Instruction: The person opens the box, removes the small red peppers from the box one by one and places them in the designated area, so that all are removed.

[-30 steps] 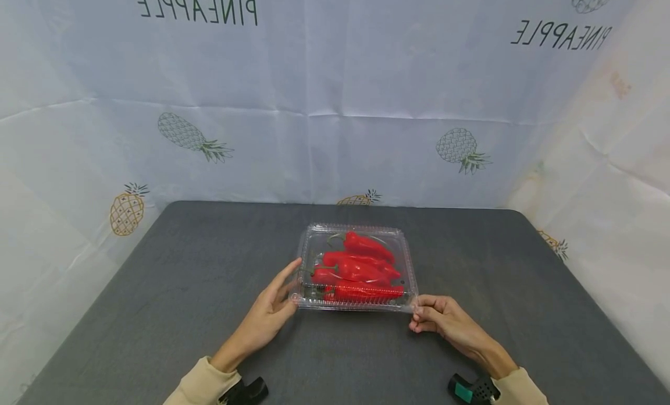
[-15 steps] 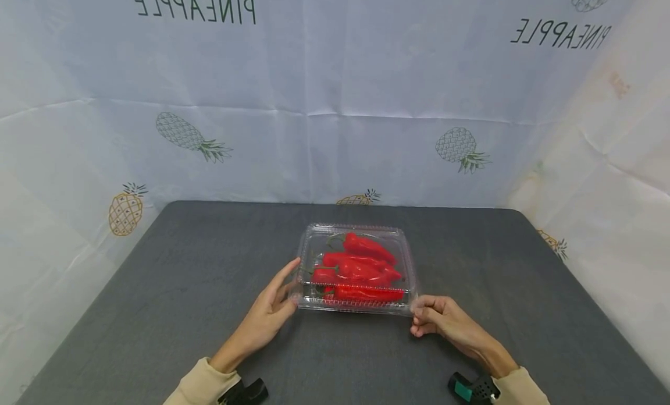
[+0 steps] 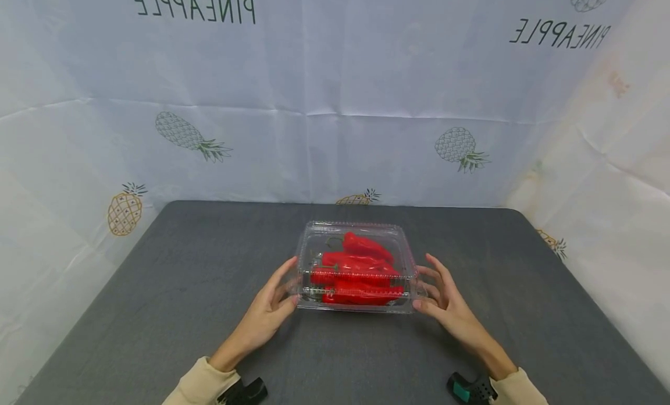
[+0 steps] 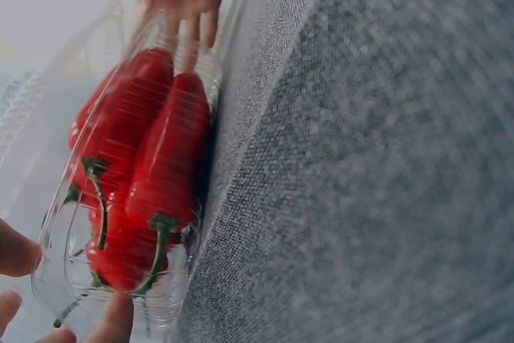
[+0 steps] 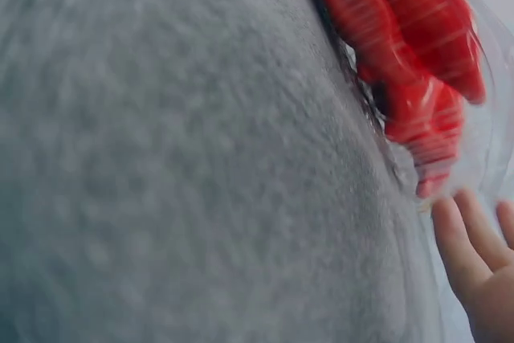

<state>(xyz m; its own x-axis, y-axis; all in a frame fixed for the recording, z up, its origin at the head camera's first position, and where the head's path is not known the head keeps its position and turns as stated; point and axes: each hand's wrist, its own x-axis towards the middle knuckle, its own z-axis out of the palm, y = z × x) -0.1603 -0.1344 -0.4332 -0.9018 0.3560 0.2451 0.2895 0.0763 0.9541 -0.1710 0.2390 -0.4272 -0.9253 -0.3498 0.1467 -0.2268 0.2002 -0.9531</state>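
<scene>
A clear plastic clamshell container (image 3: 314, 306) stands mid-table, its clear lid (image 3: 384, 229) over several red peppers (image 3: 361, 265) with green stems. The lid's front edge looks raised off the base. My left hand (image 3: 264, 318) lies along the container's left side, fingers extended and touching it; fingertips (image 4: 116, 315) show at the pepper stems' end in the left wrist view. At the right side is my right hand (image 3: 455, 312), fingers spread and fairly straight, thumb near the front corner. Its fingers (image 5: 458, 242) lie close to the container wall in the right wrist view; whether they touch cannot be told.
The container rests on a dark grey cloth-covered table (image 3: 220, 253). Behind it hangs a pale curtain (image 3: 335, 73) printed with pineapples. Black wrist devices (image 3: 246, 390) sit at the cuffs of beige sleeves (image 3: 201, 382).
My right hand has let go of the front right corner, and its fingers have spread up along the right side. The lid's front edge has risen. My left hand stays almost still.
</scene>
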